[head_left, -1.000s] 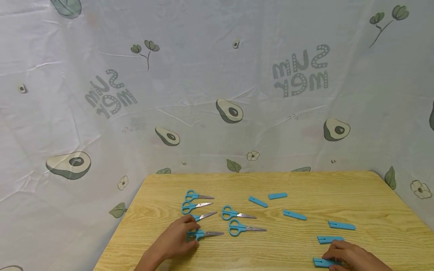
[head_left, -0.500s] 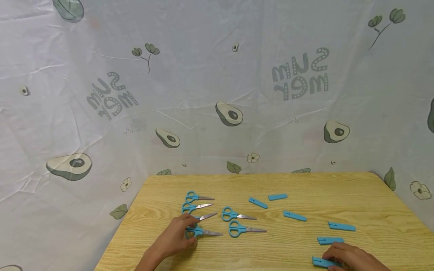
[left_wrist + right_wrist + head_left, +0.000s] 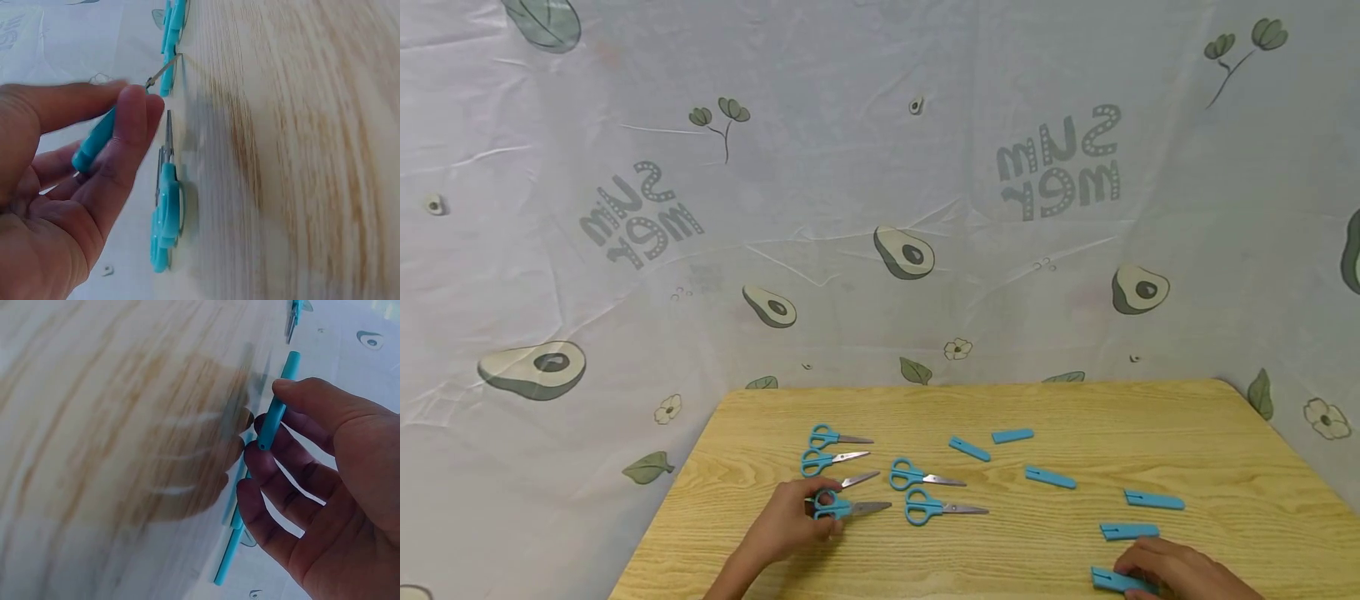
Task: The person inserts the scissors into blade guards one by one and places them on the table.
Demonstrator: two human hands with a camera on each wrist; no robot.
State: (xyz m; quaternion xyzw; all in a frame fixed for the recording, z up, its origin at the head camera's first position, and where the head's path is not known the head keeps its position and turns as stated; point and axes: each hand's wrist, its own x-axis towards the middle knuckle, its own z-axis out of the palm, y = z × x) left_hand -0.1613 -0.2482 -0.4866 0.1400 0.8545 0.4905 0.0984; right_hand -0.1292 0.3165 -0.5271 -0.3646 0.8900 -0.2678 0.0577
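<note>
My left hand (image 3: 790, 518) pinches a pair of scissors (image 3: 850, 507) by its blue handle, the metal blades pointing right. In the left wrist view, thumb and fingertips press on the handle (image 3: 97, 144), partly hiding it. Another pair lies just behind this hand, its blade (image 3: 860, 479) showing and its handle mostly covered. At the front right, my right hand (image 3: 1176, 568) holds a flat blue scissors cover (image 3: 1112, 579). The right wrist view has this cover (image 3: 279, 400) between thumb and fingers, raised at an angle above the tabletop.
Two scissors (image 3: 824, 436) lie behind the left hand, and two more (image 3: 925, 506) lie right of it. Several blue covers (image 3: 1051, 477) are spread over the right half of the wooden table (image 3: 1000, 550). A printed white cloth (image 3: 842, 167) hangs behind the table.
My left hand has lifted the scissors slightly and tilted them, blades still pointing right. The right hand has stayed nearly in place, and its cover has tilted a little.
</note>
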